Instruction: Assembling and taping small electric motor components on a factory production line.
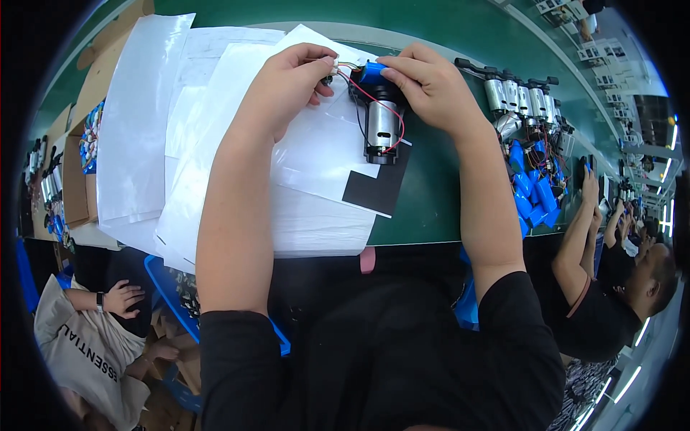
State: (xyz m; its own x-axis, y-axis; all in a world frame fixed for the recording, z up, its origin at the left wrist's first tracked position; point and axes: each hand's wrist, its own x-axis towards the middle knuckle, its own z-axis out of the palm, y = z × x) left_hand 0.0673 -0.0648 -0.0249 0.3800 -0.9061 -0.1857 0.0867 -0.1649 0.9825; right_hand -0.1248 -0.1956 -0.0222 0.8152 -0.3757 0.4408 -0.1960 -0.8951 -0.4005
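A silver cylindrical motor (382,123) in a black housing rests on white sheets near the middle of the bench. Red and black wires run from it up toward my hands. My right hand (430,80) pinches a blue-wrapped battery pack (372,73) just above the motor. Short thin wires lead from the pack to the left. My left hand (296,80) has its thumb and forefinger closed on a small white wire connector (333,66). Something small and dark shows under those fingers; I cannot make out what it is.
White sheets (309,223) are stacked across the green bench (424,215). Several motors (519,97) stand at the right, with a pile of blue battery packs (533,194) nearer me. A cardboard box (79,179) is at the left. People sit on both sides.
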